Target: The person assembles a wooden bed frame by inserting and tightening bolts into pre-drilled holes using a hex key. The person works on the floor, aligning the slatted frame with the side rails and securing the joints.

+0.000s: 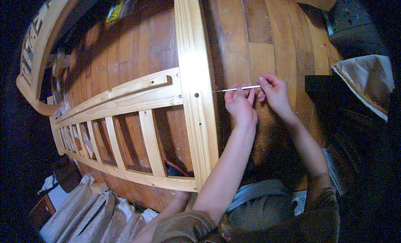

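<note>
Before me, a pale pine post (196, 64) meets a slatted pine side frame (125, 102). My left hand (239, 102) is just right of the post, its fingers pinched around a thin, light-coloured rod (246, 88), possibly a tool shaft. The rod's narrow end points toward the post's right side face; whether it enters a hole there cannot be told. My right hand (274, 94) holds the other end between thumb and fingers. A larger round hole (196, 95) and a smaller one (200, 124) show in the post's upper face.
Wooden floorboards (266, 26) lie beneath. A curved wooden end frame (47, 48) stands at the upper left, near a yellow package (116, 11). Crumpled fabric (84, 214) lies at the lower left, and a white-and-brown cloth (366, 77) at the right. A bare limb (169, 211) shows below the frame.
</note>
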Demonstrator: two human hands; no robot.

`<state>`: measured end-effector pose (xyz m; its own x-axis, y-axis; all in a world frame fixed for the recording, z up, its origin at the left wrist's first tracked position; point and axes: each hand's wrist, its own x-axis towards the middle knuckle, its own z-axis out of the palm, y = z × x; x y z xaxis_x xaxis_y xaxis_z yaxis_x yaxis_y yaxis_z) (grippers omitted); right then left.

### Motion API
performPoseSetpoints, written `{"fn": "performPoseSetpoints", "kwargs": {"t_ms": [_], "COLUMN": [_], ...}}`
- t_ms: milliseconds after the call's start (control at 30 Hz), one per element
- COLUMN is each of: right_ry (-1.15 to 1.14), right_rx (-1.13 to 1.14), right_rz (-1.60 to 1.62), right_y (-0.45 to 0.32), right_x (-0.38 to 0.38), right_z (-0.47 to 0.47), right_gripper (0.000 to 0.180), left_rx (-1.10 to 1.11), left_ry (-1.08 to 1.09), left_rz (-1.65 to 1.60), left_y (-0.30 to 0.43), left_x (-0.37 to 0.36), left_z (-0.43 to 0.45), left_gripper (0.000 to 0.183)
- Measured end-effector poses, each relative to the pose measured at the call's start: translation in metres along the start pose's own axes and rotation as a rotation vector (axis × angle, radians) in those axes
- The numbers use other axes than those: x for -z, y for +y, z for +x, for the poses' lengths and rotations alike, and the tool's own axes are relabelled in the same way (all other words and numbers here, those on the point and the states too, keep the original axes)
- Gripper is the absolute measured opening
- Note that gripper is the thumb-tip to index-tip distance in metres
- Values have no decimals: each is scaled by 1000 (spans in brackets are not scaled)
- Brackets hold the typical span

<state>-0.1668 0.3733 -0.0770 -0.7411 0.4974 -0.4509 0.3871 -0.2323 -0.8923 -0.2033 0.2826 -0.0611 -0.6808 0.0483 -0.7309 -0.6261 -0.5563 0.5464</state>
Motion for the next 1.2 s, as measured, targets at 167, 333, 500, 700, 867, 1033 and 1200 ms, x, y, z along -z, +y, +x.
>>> {"fn": "performPoseSetpoints", "kwargs": {"t_ms": [167,333,500,700,867,1033,1200], "right_ry": [-92,-99,-262,-203,-247,-577,-418], "right_rx": [8,-129,-526,498,385,-684,-289], "right_rz": [0,26,392,-662,-728,119,-323], "right_y": [-4,-7,2,-4,6,-16,-32], "right_x": [4,8,20,19,15,22,22], "right_z": [1,9,38,16,21,26,11], "right_gripper": [21,18,16,15,23,28,25], "left_rx": [-15,-63,-46,-63,-76,-40,-1], "left_ry": [53,105,60,48,87,20,49], "left_rz": [0,55,-29,5,10,45,22], "left_y": [1,0,2,-1,0,1,2], "left_x": [2,0,0,6,5,4,1], "left_z": [1,2,8,16,13,10,10], "left_gripper": [12,9,7,8,8,9,8]}}
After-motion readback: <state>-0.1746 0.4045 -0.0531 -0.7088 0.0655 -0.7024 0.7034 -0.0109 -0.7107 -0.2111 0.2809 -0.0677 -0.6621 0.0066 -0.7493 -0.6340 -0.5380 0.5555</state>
